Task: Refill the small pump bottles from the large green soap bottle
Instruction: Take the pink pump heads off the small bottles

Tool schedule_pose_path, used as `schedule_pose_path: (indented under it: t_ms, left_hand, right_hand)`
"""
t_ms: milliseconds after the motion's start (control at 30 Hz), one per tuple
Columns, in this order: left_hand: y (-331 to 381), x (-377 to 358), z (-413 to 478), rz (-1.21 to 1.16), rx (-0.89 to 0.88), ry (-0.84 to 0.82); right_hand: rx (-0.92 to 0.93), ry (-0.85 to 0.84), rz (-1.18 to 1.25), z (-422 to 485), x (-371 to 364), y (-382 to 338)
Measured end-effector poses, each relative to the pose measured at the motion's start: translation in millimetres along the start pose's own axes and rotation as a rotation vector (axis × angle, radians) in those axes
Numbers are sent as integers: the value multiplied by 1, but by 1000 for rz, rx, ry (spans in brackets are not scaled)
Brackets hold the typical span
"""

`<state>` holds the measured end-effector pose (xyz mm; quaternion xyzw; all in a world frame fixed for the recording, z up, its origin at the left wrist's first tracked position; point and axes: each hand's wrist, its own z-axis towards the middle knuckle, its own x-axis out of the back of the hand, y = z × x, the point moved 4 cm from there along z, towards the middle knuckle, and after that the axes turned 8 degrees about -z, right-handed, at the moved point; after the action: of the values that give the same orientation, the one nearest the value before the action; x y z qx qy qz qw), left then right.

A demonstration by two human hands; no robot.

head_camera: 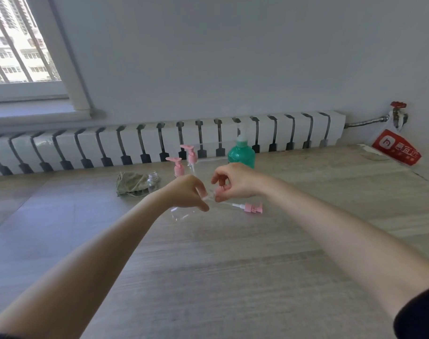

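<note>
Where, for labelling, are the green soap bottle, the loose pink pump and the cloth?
green soap bottle (241, 155), head view, on its green body.
loose pink pump (253, 208), head view, on its pink head.
cloth (131, 183), head view, on its crumpled middle.

Soft daylight from the overexposed window (17, 42) in the upper left, faint shadows, slight overall softness, wide-angle bending at frame edges.

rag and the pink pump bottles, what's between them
A small clear bottle with no pump stands there, right beside the rag; the head view shows it.
</note>
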<state>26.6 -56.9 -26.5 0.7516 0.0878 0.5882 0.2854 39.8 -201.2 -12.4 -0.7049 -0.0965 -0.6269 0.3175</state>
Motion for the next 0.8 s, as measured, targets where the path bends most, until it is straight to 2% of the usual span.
schedule_pose_path:
  t_ms: [100,200,267,400,500,567,733,800]
  left_hand:
    - [0,-1,-1,0,10,-33]
    - [0,-3,-3,7,47,-107]
    - [-1,-5,-4,-15,85,-181]
    - [-1,-5,-7,-107,166,-285]
    - [-4,-4,-12,-86,212,-347]
    - [-11,-3,-12,-81,235,-320]
    - [-18,0,-9,-105,281,-192]
    - [-17,-1,-8,-124,269,-163]
  right_hand:
    - [-22,-183,-95,1,-10,2]
    - [15,-167,-115,-2,-9,1]
    - [72,-72,-159,-4,-6,-2]
    - [332,311,-483,-8,2,-10]
    - [386,430,-505,-13,6,-3]
    - [272,404,-511,-13,10,9]
    - [-204,262,-467,-9,0,49]
    - [-310,179,-502,-9,-10,57]
